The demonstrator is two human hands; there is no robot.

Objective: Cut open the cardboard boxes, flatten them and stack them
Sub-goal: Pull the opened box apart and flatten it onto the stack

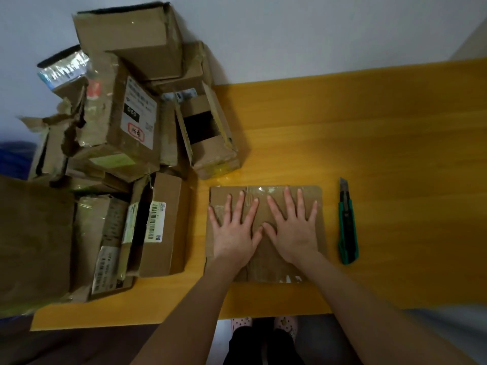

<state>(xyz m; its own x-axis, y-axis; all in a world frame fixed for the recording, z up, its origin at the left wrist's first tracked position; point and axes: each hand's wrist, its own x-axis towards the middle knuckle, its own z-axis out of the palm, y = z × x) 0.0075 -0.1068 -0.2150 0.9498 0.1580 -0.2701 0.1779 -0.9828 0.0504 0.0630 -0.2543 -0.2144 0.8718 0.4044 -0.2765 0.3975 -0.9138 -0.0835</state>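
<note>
A flattened brown cardboard box (268,267) with strips of clear tape lies on the yellow table (382,143) in front of me. My left hand (233,230) and my right hand (292,225) press flat on it side by side, fingers spread and straight, thumbs almost touching. A green utility knife (347,225) lies on the table just right of the box, blade end pointing away from me, untouched.
A tall pile of several unflattened cardboard boxes (126,133) with labels and tape fills the table's left side. One open box (210,138) stands close behind the flat one. A white wall runs behind the table. My feet show below the table's near edge.
</note>
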